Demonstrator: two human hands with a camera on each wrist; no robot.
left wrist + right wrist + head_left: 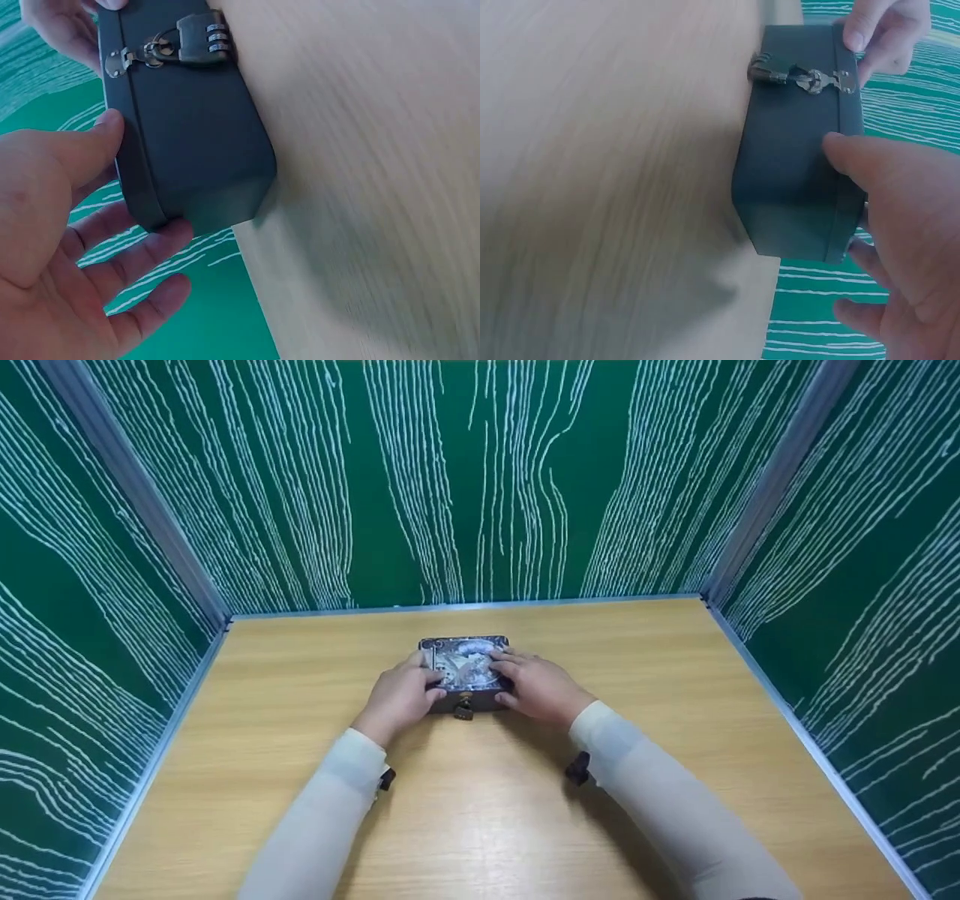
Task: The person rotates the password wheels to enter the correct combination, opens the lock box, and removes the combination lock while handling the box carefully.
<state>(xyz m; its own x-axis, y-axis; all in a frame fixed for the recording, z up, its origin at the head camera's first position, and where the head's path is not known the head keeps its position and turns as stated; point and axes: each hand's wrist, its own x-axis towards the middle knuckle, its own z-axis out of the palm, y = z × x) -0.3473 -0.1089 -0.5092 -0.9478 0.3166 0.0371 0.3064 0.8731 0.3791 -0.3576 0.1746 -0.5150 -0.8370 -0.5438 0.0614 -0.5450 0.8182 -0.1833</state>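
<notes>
A small dark box (469, 660) with a pale patterned lid sits on the table near the back panel. From its front hangs a combination padlock (204, 39), hooked through a metal hasp (832, 80). My left hand (396, 694) holds the box's left end, with the thumb at the front edge of the lid and other fingers over the top and side. The right end is held by my right hand (546, 688), its thumb (844, 152) against the front face and fingers on the lid. The lid is down, so the inside is hidden.
A light wooden table (480, 810) lies under the box and both arms. Green panels (480, 510) with white wavy lines stand behind and at both sides, joined by grey metal posts (150, 487). Dark straps (577, 769) show at both wrists.
</notes>
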